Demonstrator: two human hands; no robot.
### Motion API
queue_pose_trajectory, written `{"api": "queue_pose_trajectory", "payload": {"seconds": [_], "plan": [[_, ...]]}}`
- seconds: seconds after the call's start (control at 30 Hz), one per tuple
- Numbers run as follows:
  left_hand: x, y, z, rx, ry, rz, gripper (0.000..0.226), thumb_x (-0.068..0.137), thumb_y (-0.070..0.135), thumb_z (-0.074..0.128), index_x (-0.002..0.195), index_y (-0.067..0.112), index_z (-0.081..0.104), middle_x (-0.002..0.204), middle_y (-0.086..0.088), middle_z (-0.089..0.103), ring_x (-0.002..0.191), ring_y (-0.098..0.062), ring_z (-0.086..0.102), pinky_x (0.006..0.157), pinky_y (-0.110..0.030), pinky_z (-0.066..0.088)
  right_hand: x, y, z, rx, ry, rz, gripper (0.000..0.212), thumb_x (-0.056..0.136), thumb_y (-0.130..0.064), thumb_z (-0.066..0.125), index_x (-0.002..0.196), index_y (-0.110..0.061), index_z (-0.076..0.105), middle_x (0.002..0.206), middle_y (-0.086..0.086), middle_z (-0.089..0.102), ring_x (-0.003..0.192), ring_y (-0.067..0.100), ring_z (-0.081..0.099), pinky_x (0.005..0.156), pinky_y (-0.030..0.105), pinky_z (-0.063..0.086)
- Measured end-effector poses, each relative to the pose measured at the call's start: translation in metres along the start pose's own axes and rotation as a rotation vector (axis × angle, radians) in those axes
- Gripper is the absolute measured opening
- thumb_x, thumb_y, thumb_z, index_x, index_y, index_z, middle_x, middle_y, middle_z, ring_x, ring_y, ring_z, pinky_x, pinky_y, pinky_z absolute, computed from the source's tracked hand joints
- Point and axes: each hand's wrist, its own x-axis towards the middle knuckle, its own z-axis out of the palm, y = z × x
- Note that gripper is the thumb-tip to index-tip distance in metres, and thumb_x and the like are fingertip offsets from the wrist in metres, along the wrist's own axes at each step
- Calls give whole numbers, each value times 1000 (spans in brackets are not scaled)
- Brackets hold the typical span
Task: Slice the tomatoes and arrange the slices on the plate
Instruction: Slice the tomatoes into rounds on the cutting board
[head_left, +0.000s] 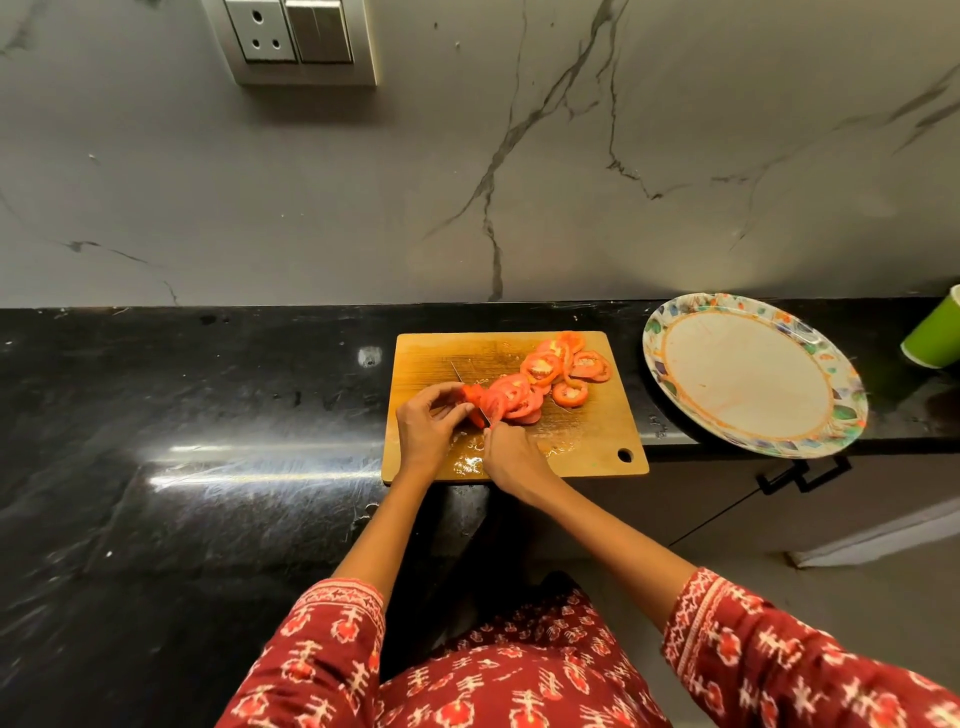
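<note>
Marble-veined wall behind, black bench (208, 415) below, wooden cutting board (514, 405) square in the middle; straight to the grip now: left hand (428, 428) curled over the last uncut tomato end (470, 397), fingertips tucked to pin it and keep clear of the edge; right hand (511, 457) wrapped round the handle of the knife (470, 392), handle itself hidden in the fist, blade angled across the board and biting in just beside the left fingers, probably so each cut falls thin and even; fanning out rightward from the blade, tomato slices (545, 376) overlapping like fallen dominoes, pushed aside to leave room for cutting; further right, well apart from the board, patterned plate (756, 309) waiting, smeared but holding no slices, close enough for an easy transfer; green cup (935, 332) at the far edge; slicing nearly finished by the look of it, arranging not yet begun.
</note>
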Motion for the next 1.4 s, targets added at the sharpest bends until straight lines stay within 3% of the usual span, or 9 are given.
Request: {"api": "queue_pose_trajectory", "payload": {"seconds": [0.17,0.3,0.37,0.73,0.87,0.93,1.1,1.2,1.4], "plan": [[1,-1,-2,-4,20,7,28,74,2,72,102,3,67,98,-5,67,88,-9,61,77,-8,49,-15,16,9,3,-3,-5,33,102,-20,29,114,0,53,113,21,58,106,36,55,74,32,36],[3,-5,2,-18,-103,-52,32,75,6,73,104,11,61,110,-7,62,103,-14,57,87,-24,52,-11,14,9,-3,-18,21,30,100,-17,31,111,-1,54,114,20,58,107,35,55,75,31,35],[5,-10,2,-24,-150,-41,38,72,6,76,104,17,56,111,-5,59,106,-15,56,88,-24,50,-12,12,8,-8,-24,25,29,99,-15,32,111,0,54,114,20,58,108,34,55,76,31,37],[-2,-8,-1,-11,-51,-10,30,72,-5,71,96,9,60,95,-1,63,87,-3,61,80,-19,54,-10,2,6,-56,-9,49,26,97,-9,36,112,1,55,117,21,59,112,37,54,83,38,43],[1,-13,-6,23,-27,-25,25,74,-9,67,94,6,64,93,-6,66,83,0,59,80,-20,54,-26,21,12,-79,-5,58,30,99,-12,32,124,-3,46,115,19,58,111,38,54,83,40,43],[2,-15,-7,3,-113,-44,34,71,-5,72,102,4,63,100,-10,66,87,-4,61,81,-15,52,-25,21,8,-77,-32,75,27,99,-13,33,114,-1,52,115,19,58,111,38,54,81,37,41],[6,-12,-4,19,-215,-70,63,64,6,81,122,5,55,116,-6,59,108,-14,55,93,-22,47,-13,12,4,-40,-41,75,29,99,-15,34,114,0,55,120,20,57,112,36,54,85,35,43],[10,-11,-5,82,-280,-54,73,64,6,81,129,9,49,123,-6,54,113,-14,51,90,-19,45,-9,15,6,-23,-43,54,30,100,-17,33,110,1,56,117,22,58,110,37,55,85,37,44],[12,-9,0,139,-293,-45,62,68,5,79,122,14,50,117,-5,56,104,-12,54,72,-7,46,-7,17,9,-1,-30,39,32,100,-19,32,110,2,55,116,23,58,110,37,54,86,37,43]]}}
